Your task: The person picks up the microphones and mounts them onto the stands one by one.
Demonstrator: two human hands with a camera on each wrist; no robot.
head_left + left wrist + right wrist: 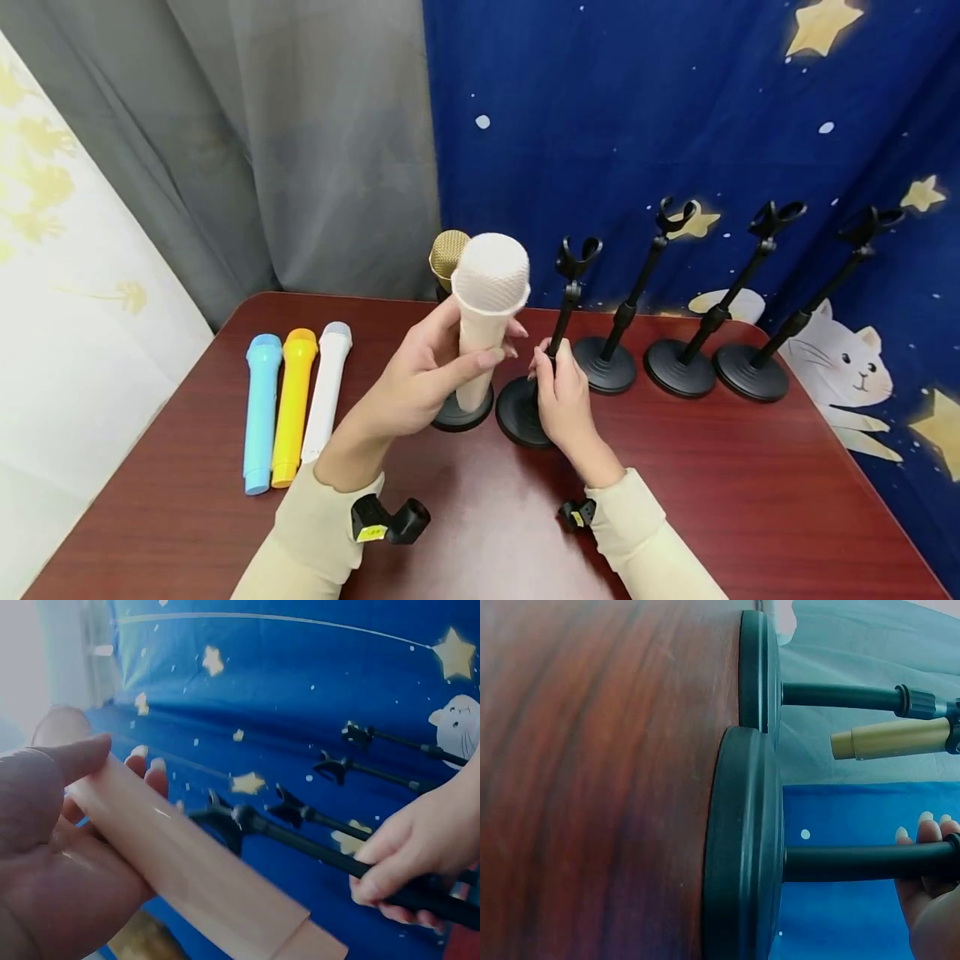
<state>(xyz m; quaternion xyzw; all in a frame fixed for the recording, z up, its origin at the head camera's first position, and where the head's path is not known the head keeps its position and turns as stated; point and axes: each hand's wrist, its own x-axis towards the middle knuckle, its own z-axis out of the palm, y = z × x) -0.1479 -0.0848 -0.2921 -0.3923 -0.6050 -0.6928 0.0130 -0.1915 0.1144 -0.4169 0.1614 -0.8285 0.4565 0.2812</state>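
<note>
While the left hand (pixel 420 371) gripped the pale microphone (pixel 483 321) above the worktop (pixel 487 517), the right hand (pixel 566 400) was closed around a black stand (pixel 564 320), apparently to steady it.

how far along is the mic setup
Looks done: the gold microphone sits on the leftmost stand. In hand: the left hand holds the cream microphone; the right hand grips an empty stand. Seemingly remaining: the blue microphone, yellow microphone and white microphone lying on the table, plus three other empty stands.
</note>
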